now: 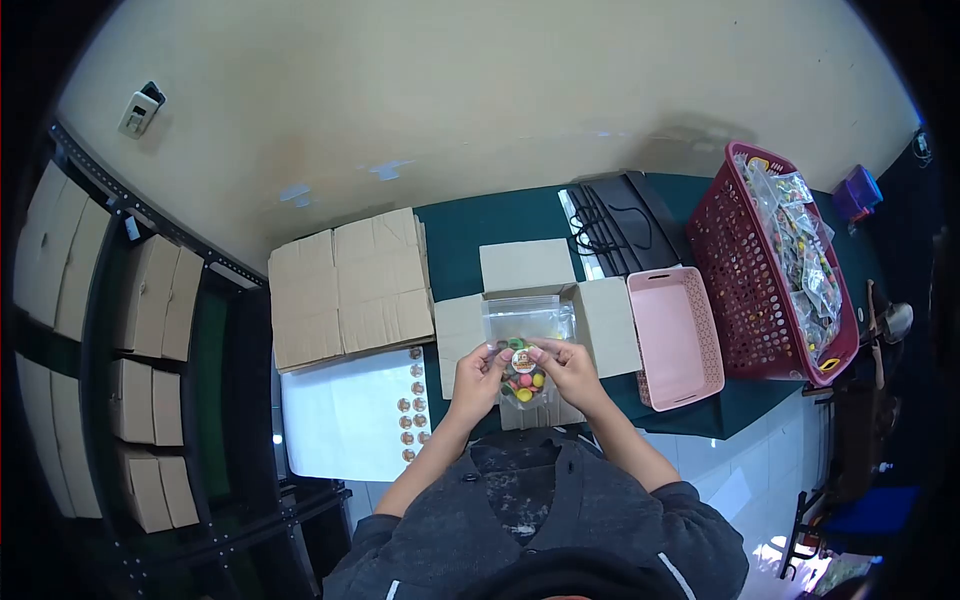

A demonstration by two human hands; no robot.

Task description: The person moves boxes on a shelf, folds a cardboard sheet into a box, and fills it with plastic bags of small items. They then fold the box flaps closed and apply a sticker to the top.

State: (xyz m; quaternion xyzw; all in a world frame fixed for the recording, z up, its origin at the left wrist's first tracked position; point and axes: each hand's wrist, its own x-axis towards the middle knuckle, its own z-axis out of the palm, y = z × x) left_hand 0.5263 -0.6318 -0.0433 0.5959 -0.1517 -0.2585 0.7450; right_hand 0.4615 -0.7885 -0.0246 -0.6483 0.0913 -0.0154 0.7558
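My left hand point(478, 380) and right hand point(568, 373), equally near, pinch the bag of coloured pieces point(525, 389) over the open carton point(610, 325); its long axis seems toward me.

Left of the open brown cardboard box point(610, 325) lies flattened brown cardboard point(350, 285); right, a pink rectangular plastic basket point(682, 335).
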